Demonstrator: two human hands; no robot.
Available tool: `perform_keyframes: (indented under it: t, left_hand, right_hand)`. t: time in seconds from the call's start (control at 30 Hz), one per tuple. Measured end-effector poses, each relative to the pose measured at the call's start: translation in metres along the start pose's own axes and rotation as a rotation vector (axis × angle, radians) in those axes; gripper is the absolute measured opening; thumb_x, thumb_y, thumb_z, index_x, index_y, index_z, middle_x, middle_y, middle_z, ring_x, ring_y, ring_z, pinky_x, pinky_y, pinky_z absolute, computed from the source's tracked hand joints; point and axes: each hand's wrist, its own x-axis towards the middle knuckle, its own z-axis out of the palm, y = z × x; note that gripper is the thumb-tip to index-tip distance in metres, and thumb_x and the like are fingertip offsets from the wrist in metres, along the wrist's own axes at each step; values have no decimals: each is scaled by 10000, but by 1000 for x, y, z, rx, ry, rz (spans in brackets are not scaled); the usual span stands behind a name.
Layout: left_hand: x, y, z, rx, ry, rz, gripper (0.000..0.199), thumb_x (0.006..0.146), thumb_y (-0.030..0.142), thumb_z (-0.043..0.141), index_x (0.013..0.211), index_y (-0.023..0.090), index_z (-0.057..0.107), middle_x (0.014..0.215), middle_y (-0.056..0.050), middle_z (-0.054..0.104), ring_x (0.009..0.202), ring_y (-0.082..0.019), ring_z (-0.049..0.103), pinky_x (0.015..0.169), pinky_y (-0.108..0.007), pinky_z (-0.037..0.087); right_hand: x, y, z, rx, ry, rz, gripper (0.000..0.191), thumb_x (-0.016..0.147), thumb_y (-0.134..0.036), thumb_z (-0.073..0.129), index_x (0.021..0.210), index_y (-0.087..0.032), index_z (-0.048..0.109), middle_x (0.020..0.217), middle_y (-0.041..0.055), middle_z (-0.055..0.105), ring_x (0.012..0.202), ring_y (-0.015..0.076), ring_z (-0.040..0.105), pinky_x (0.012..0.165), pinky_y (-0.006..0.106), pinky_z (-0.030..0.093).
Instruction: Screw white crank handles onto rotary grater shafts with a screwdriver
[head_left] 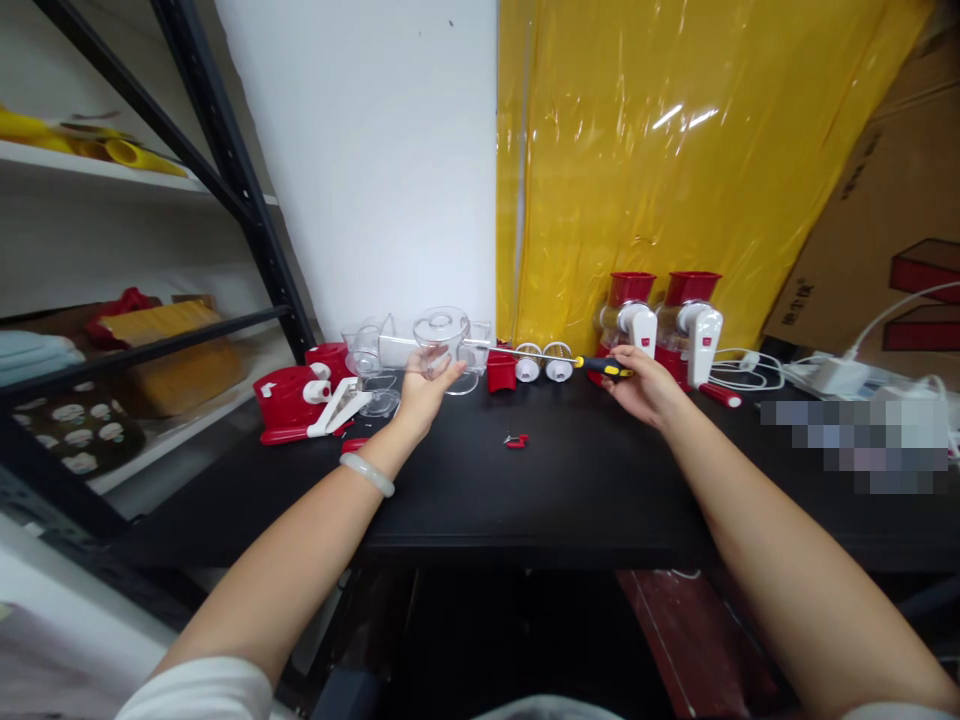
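Observation:
My left hand (429,388) grips a clear plastic bowl-shaped housing (441,328) with its fingers round the lower part, above the back of the black table. In my right hand (642,386) is a screwdriver (606,367) with a black and yellow handle. Its long shaft points left and its tip is at the right side of the clear housing; whether it touches a screw I cannot make out. Small red parts (516,441) lie on the table between my arms. Behind the shaft stand a red plastic hopper (501,371) and two grater drums (543,363) with white ends.
Two assembled red and white rotary graters (631,315) stand at the back right. A red grater base (289,402) with a white arm sits at the left. White cables and a power strip (838,374) lie on the right. A dark metal shelf (247,200) borders the left.

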Motion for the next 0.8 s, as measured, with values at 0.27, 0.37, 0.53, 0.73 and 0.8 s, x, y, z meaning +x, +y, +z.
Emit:
perform_keyframes:
  t: [0.27,0.37,0.53,0.73,0.8]
  left_hand:
    - [-4,9,3,-98,32,-26,630,533,259,906,1026,228,515,1230,-46,595,1211,-233,586,1091,-488,424]
    - [-8,16,5,-162,30,-127,662,551,215,893,1080,251,498,1102,-11,590,1099,-197,621,1020,-536,478]
    - [-10,25,3,-251,-46,-278,762,610,144,851,1216,318,425,892,48,604,856,-153,666,911,-618,523]
    - [-10,28,3,-253,-27,-269,790,635,106,832,1259,337,406,955,21,649,955,-181,672,926,-632,511]
    - [-10,29,4,-229,7,-259,808,625,95,839,1263,332,402,975,13,643,955,-172,668,927,-614,519]
  right_hand:
    - [-6,-5,8,152,-7,153,82,831,-265,570,771,-214,593,778,50,657,814,182,656,726,323,565]
    - [-5,3,8,-14,4,368,346,972,-420,406,772,-192,573,692,99,658,647,181,648,573,288,539]
    - [-3,10,-1,-160,-156,399,251,952,-397,518,827,-184,562,563,20,585,410,68,442,398,162,334]
    - [-2,5,-8,-132,-272,314,310,768,-394,763,946,-183,623,702,12,634,537,69,520,509,177,420]
    - [-1,4,-8,-131,-259,287,318,746,-392,770,933,-170,641,684,9,618,533,70,508,506,187,411]
